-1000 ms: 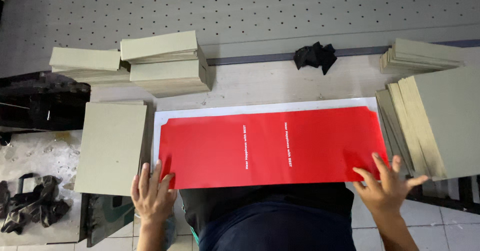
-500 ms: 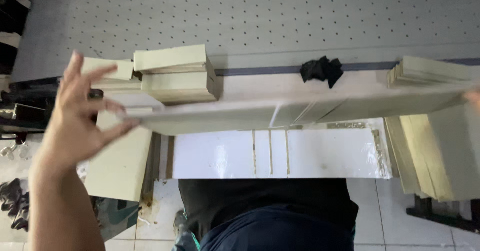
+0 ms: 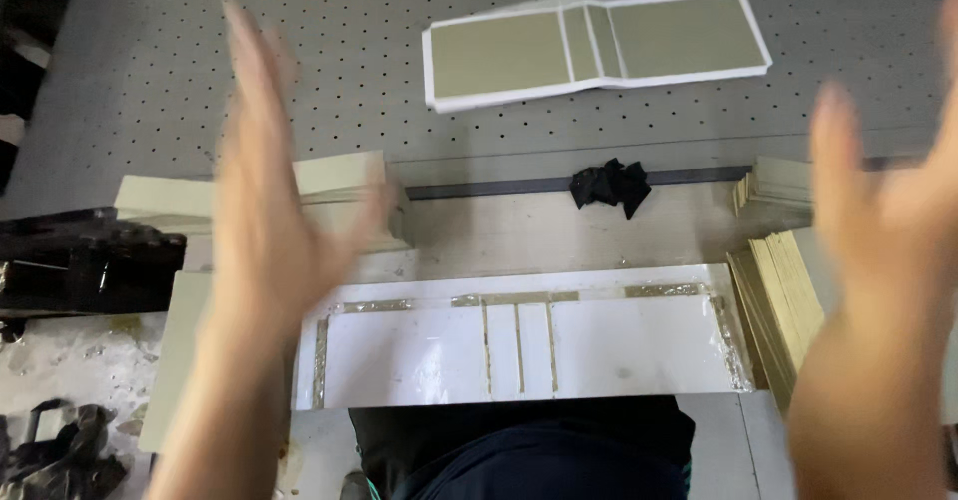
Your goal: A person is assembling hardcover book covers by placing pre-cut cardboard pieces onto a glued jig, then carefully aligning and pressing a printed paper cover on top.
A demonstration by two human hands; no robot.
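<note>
Both hands are raised above the workbench, fingers spread and holding nothing; both are blurred. The left hand stands palm inward over the left part of the bench, in front of a stack of pale boards. The right hand is up at the right edge of the view, partly cut off, above a fanned pile of grey boards. The folded cover, grey-green panels with a white border showing all round, lies flat and face down on the grey perforated table at the far side, well apart from both hands. Nearer the person, a white base plate with raised guide strips and yellowish glue residue along its edges sits on the bench, between the two forearms. A crumpled black rag lies just beyond the plate, near a dark rail. Dark clutter occupies the far left.
</note>
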